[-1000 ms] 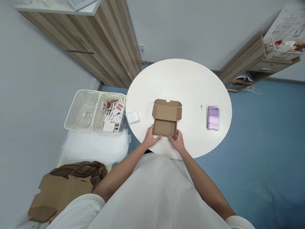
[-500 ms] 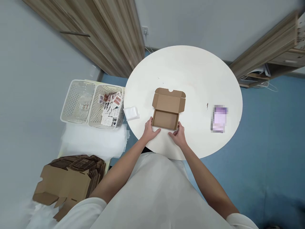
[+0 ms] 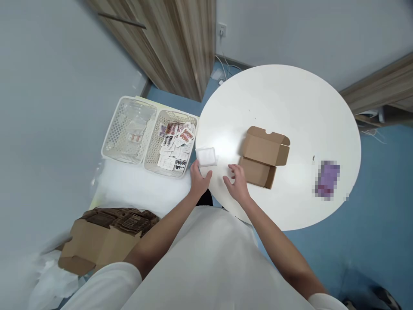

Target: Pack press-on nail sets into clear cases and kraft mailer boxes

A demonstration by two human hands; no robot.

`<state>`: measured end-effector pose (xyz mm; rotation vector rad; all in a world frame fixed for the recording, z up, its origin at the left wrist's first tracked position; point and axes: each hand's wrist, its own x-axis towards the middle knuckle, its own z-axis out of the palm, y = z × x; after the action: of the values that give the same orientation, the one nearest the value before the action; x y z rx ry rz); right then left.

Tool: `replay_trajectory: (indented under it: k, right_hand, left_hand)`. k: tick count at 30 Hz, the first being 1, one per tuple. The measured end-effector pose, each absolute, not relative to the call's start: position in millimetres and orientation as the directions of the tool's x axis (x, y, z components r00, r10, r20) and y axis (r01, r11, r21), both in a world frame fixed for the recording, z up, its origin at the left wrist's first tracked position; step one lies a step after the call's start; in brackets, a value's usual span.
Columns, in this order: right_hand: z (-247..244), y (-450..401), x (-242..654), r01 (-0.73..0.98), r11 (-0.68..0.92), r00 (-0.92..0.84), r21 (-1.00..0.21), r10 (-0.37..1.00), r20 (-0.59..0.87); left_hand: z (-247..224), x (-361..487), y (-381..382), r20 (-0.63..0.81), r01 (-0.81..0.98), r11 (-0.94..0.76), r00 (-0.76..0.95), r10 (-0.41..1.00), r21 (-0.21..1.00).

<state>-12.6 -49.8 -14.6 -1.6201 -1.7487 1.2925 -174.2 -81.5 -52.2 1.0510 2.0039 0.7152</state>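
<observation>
An open brown cardboard box point(image 3: 258, 171) lies on the round white table point(image 3: 297, 94), its lid point(image 3: 263, 146) folded back away from me. My right hand point(image 3: 238, 185) is just left of the box, fingers spread and curved, holding nothing. At the table's left edge lies a small white wrapped packet point(image 3: 206, 156). My left hand point(image 3: 198, 180) is right beside its near left corner, thumb and fingers apart; whether a fingertip touches the packet I cannot tell.
Left of the table, one white basket point(image 3: 171, 168) holds printed nail-design cards and another point(image 3: 111, 148) holds clear plastic pieces. White sheets point(image 3: 138, 183) lie nearer me, beside a stack of flattened cardboard boxes point(image 3: 93, 241). A blurred purple object point(image 3: 327, 178) is on the table's right.
Both hands have let go of the cardboard box and moved left, toward the white packet. The view has swung left, so table and box appear farther right.
</observation>
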Motion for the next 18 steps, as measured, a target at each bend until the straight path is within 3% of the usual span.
replay_trajectory:
  k: [5, 14, 18]
  right_hand:
    - [-42.1, -29.6, -67.0, 0.487, -0.420, -0.091, -0.766, 0.847, -0.523]
    - [-54.6, -8.2, -84.9, 0.525, -0.358, -0.064, -0.772, 0.888, -0.455]
    - [-56.8, -3.1, -83.5, 0.523, -0.395, -0.061, -0.756, 0.867, -0.495]
  left_hand:
    - [-61.4, -193.3, -68.5, -0.402, 0.356, 0.498, -0.313, 0.861, 0.790]
    - [-63.4, -201.8, -59.2, -0.388, 0.402, 0.463, -0.257, 0.885, 0.790]
    - [-65.1, -200.9, -56.4, -0.396, 0.362, 0.478, -0.280, 0.875, 0.800]
